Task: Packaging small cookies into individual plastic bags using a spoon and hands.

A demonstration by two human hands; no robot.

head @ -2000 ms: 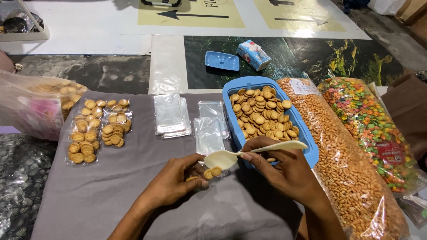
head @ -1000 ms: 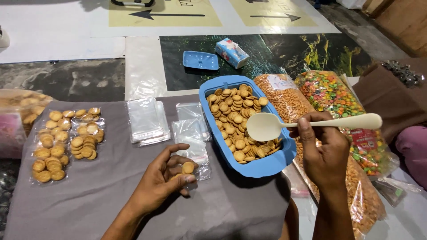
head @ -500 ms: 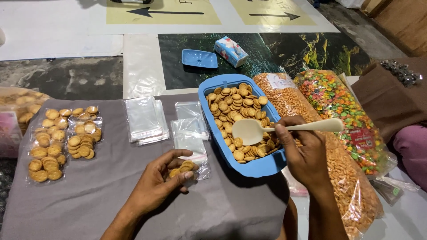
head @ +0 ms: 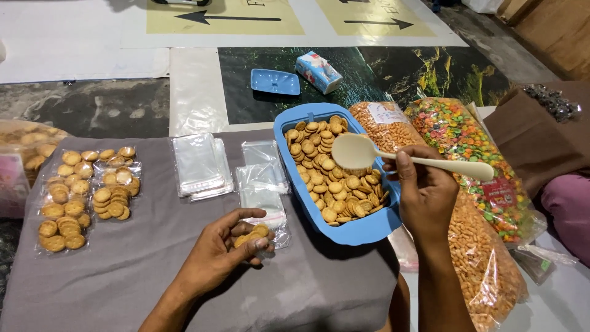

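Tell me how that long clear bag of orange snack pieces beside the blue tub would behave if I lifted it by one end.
The bag of orange pieces would probably sag and bend, its film looking thin and loosely filled. Being long and full, it likely feels heavy, and the glossy plastic may slip.

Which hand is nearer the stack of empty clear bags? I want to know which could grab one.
Left. The left hand lies just below the stack of empty clear bags; the right hand is beyond the blue tub.

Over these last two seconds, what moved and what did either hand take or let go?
The right hand carried the cream spoon from the small bag at the left hand across to the blue tub of biscuits, where it now hangs empty above them. Nothing was released. The left hand still holds the small clear bag with a few biscuits; the filled packets and snack bags lie as before.
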